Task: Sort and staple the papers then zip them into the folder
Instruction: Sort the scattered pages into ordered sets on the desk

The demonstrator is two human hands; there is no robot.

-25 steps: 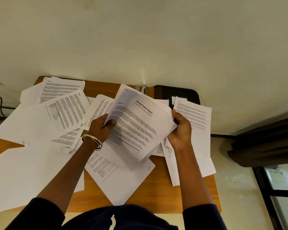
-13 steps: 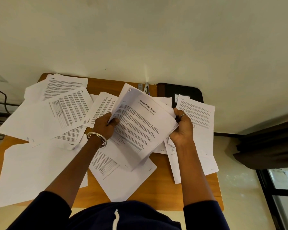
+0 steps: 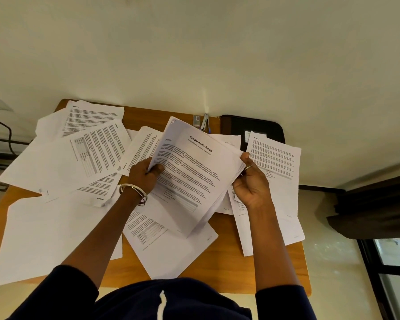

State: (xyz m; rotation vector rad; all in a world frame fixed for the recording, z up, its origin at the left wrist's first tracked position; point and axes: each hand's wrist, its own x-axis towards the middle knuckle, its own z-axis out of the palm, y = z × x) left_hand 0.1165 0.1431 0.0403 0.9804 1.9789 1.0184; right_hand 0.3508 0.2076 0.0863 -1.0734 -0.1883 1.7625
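On the wooden desk top (image 3: 229,269), far left: a blank white sheet (image 3: 51,236) overhanging the near edge, with overlapping printed white pages (image 3: 79,155) fanned above it, one bearing a grey table. Centre left: the left hand (image 3: 146,176), two silver bangles (image 3: 134,192) at the wrist, fingers curled round the left edge of a raised sheaf of white papers (image 3: 194,174), thumb pressed on the top page. That top page was headed "Sample Health Report". Beneath the sheaf: a tilted printed page with a small table (image 3: 171,245), lying flat. At the far edge, against the cream wall (image 3: 194,54): a small metal stapler (image 3: 204,124), beside a small pale box too small to identify. Centre right: the right hand (image 3: 252,183), ring on one finger, gripping the sheaf's right edge, the two hands apart at opposite sides. Far right: a black zip folder (image 3: 259,128) at the back corner, partly covered by a printed white page (image 3: 275,181) reaching past the desk's right side.
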